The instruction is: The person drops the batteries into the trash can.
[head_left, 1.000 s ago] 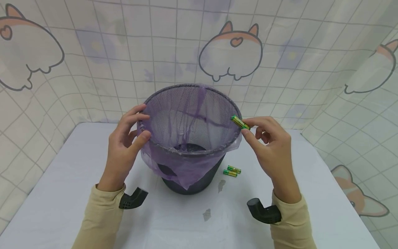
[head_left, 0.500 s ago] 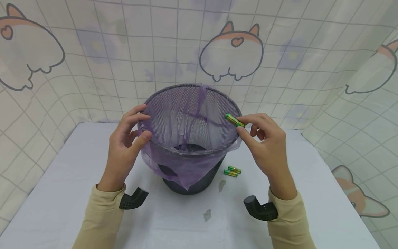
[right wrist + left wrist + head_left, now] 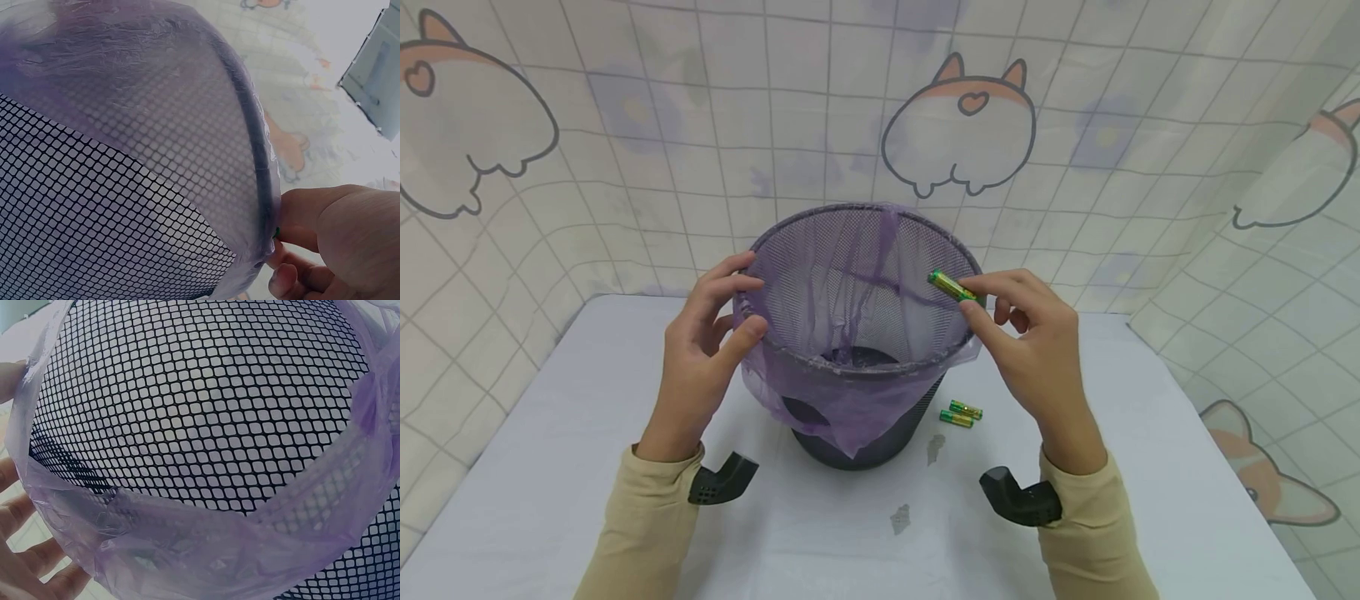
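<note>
A black mesh wastebasket (image 3: 922, 407) stands on the table, lined with a thin purple plastic bag (image 3: 857, 404) folded over its rim. My left hand (image 3: 692, 350) holds the basket's left rim, thumb and fingers bent about the edge. Between thumb and index finger my right hand (image 3: 1033, 346) pinches a green-and-gold battery (image 3: 951, 286), which overlaps the inside of the right rim in the head view. The right wrist view mostly hides that battery behind the rim, with only a bit of green showing. Two similar batteries, one (image 3: 966, 409) behind the other (image 3: 957, 418), lie right of the basket's base.
The white-covered table (image 3: 535, 450) reaches back to a gridded cloth wall (image 3: 805, 108) with dog drawings, which also closes in both sides. Two small grey patches (image 3: 900, 518) mark the cover in front of the basket. Both wrists carry black camera mounts (image 3: 724, 479).
My right hand has moved leftward and slightly up, carrying the battery from the right rim further over the basket's opening. The left hand, the basket and the two lying batteries stay in place.
</note>
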Demonstrator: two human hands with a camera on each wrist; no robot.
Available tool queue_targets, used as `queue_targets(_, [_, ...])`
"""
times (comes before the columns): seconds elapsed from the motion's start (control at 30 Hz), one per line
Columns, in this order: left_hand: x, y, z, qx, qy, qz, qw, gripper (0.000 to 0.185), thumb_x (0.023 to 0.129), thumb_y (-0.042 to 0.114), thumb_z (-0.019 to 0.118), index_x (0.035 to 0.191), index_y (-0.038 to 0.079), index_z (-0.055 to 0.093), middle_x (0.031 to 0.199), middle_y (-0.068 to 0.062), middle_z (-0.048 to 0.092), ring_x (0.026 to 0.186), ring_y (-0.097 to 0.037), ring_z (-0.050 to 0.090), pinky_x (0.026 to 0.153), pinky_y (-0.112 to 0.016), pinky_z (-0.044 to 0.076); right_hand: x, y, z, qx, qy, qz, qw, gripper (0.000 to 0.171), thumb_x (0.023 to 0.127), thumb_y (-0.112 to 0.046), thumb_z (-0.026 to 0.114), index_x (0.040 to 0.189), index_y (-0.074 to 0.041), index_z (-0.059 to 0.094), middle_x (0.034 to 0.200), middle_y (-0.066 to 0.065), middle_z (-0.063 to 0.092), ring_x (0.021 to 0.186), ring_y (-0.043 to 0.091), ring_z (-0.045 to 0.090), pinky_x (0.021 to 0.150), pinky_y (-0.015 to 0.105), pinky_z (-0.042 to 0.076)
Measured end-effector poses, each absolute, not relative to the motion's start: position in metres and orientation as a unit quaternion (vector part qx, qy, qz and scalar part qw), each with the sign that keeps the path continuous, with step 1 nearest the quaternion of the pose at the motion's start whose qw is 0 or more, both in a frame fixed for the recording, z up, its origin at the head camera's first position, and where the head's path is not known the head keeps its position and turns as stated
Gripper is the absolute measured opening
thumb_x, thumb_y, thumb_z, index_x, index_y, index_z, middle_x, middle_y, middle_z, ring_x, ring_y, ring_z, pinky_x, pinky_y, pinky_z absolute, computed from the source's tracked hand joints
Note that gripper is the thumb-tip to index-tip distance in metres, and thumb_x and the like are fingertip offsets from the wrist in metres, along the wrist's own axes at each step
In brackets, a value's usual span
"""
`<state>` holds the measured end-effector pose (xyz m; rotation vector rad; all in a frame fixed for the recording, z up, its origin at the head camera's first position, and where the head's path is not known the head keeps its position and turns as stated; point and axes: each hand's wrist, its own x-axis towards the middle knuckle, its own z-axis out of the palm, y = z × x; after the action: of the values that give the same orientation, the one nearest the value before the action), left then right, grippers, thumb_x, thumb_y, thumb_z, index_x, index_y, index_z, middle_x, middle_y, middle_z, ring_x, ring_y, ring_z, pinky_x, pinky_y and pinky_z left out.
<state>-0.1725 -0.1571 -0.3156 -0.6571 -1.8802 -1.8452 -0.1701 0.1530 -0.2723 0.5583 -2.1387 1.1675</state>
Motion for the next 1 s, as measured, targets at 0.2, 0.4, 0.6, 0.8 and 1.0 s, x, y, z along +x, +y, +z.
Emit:
queue_targets(0.2, [-0.1719, -0.1564, -0.3152, -0.237, -0.676, -0.665, 0.211, 0.036, 0.089, 0.0, 0.06, 0.125, 0.0, 0.057, 0.15, -0.009, 0.041, 0.14, -0.025, 0.036, 0.093, -0.021, 0.043, -0.1707, 0.1505, -0.2712, 0.205, -0.82, 0.437, 0.307, 0.021, 0.085, -0.004, 0.07, 0.105, -0.01, 0.074, 0.092, 0.003, 0.064, 0.072, 0.012, 0.044, 0.059, 0.021, 0.03])
queue_targets(0.4, [-0.1717, -0.1563, -0.3147, -0.235, -0.679, -0.663, 0.212, 0.035, 0.089, 0.0, 0.06, 0.125, -0.001, 0.057, 0.15, -0.008, 0.042, 0.14, -0.025, 0.037, 0.093, -0.021, 0.043, -0.1714, 0.1493, -0.2715, 0.201, -0.825, 0.432, 0.302, 0.022, 0.085, -0.004, 0.07, 0.106, -0.012, 0.075, 0.093, 0.003, 0.065, 0.073, 0.013, 0.045, 0.059, 0.02, 0.03])
queue_targets(0.6, [-0.1718, -0.1565, -0.3147, -0.236, -0.678, -0.663, 0.212, 0.035, 0.089, 0.0, 0.061, 0.125, -0.001, 0.057, 0.15, -0.008, 0.042, 0.14, -0.024, 0.037, 0.094, -0.021, 0.043, -0.1729, 0.1486, -0.2725, 0.207, -0.825, 0.43, 0.303, 0.022, 0.085, -0.004, 0.07, 0.105, -0.012, 0.075, 0.094, 0.002, 0.065, 0.073, 0.012, 0.045, 0.059, 0.02, 0.03])
queue_targets(0.8, [-0.1721, -0.1566, -0.3149, -0.237, -0.677, -0.663, 0.213, 0.035, 0.089, 0.0, 0.06, 0.124, 0.0, 0.057, 0.15, -0.009, 0.042, 0.14, -0.024, 0.037, 0.094, -0.021, 0.043, -0.1738, 0.1481, -0.2735, 0.215, -0.821, 0.429, 0.308, 0.019, 0.086, -0.004, 0.069, 0.103, -0.01, 0.075, 0.092, 0.003, 0.066, 0.073, 0.011, 0.045, 0.058, 0.018, 0.031])
queue_targets(1.0, [-0.1723, -0.157, -0.3151, -0.236, -0.68, -0.661, 0.214, 0.035, 0.089, 0.001, 0.06, 0.124, -0.001, 0.057, 0.15, -0.008, 0.042, 0.14, -0.024, 0.037, 0.094, -0.021, 0.044, -0.1734, 0.1476, -0.2731, 0.216, -0.819, 0.433, 0.308, 0.018, 0.087, -0.004, 0.069, 0.102, -0.01, 0.075, 0.091, 0.003, 0.066, 0.073, 0.012, 0.045, 0.057, 0.019, 0.032])
